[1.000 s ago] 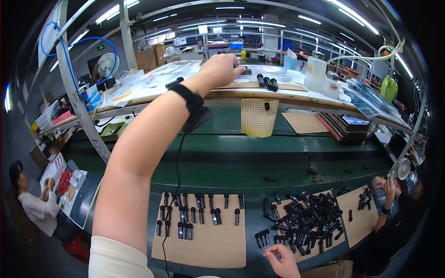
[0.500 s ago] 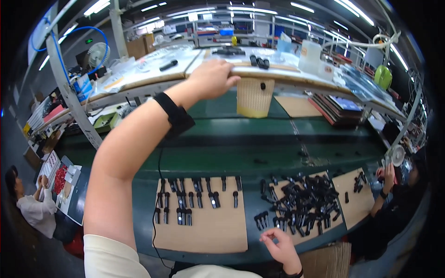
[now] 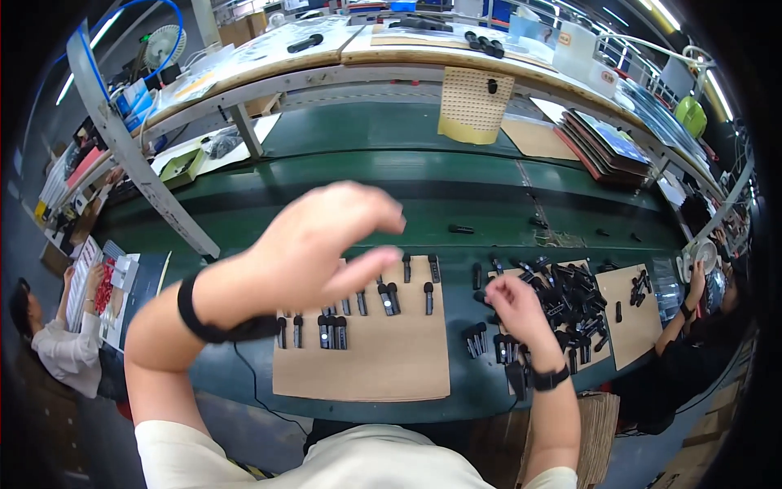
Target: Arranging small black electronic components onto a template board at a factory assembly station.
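Note:
My left hand [image 3: 334, 236] hangs in the air over the far edge of the brown cardboard sheet [image 3: 366, 375], thumb and fingers apart, with nothing in it. It hides part of the rows of small black microphones [image 3: 327, 332] laid on that sheet. At the left edge of a heap of like microphones [image 3: 562, 293], the fingers of my right hand [image 3: 521, 310] are drawn together. Their tips meet the dark rounded end of one black microphone [image 3: 481, 297]; whether it is lifted, I cannot tell. Several more microphones [image 3: 476, 341] stand in a cluster below that hand.
A raised shelf [image 3: 407, 59] crosses the far side, with a tan perforated pad [image 3: 476, 106] hanging from its edge. A few microphones [image 3: 461, 229] lie on the green bench [image 3: 383, 179]. Co-workers sit at left [image 3: 69, 359] and right [image 3: 692, 359]. A cable [image 3: 257, 391] runs at the left.
My left hand has come back from the shelf edge to above the cardboard sheet. My right hand has moved forward from the near edge to the heap. The view has tilted down.

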Available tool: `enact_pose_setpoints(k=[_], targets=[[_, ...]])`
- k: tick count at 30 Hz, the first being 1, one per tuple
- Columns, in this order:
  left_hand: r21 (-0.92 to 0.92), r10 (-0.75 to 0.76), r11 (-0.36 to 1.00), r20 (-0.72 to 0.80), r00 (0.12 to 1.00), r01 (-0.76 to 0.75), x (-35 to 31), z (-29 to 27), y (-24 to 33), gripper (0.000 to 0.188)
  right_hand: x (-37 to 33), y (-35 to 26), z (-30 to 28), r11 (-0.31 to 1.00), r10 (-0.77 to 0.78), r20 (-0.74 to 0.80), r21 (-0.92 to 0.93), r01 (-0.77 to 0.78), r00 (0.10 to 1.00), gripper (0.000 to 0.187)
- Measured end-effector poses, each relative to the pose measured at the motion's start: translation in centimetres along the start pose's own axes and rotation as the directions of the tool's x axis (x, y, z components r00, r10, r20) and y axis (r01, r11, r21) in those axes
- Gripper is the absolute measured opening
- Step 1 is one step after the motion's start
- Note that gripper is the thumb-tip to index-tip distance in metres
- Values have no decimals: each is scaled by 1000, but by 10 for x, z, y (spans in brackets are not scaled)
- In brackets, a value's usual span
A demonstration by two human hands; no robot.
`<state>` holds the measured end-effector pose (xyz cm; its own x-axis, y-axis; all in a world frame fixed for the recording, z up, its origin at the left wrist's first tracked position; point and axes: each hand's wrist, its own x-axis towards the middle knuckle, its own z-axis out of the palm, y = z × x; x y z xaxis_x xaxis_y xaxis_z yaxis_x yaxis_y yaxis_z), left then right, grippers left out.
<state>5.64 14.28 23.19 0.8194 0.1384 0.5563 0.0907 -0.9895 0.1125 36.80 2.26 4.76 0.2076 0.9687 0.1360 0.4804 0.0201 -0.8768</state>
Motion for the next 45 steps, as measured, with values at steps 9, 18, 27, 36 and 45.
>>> enact_pose_setpoints(k=[9, 18, 27, 36, 45], targets=[[-327, -466, 815, 119, 877, 478, -153, -12, 46, 19, 148, 70, 34, 859, -71, -16, -509, 53, 997, 22], [-438, -860, 497, -136, 491, 749, -268, 42, 77, 10, 213, 125, 70, 662, 71, -30, -746, -70, 997, 36], [-605, -933, 320, -66, 355, 729, -282, 72, 58, 11, 200, 99, 56, 896, 57, -82, -435, -88, 995, 29], [-704, -860, 345, 28, 510, 621, -250, 109, 57, 11, -24, -28, 90, 991, -124, 35, 52, 122, 992, 26], [-702, -659, 533, 5, 752, 472, -199, 140, 72, 30, -94, -52, 145, 940, -311, 110, 181, 289, 944, 30]])
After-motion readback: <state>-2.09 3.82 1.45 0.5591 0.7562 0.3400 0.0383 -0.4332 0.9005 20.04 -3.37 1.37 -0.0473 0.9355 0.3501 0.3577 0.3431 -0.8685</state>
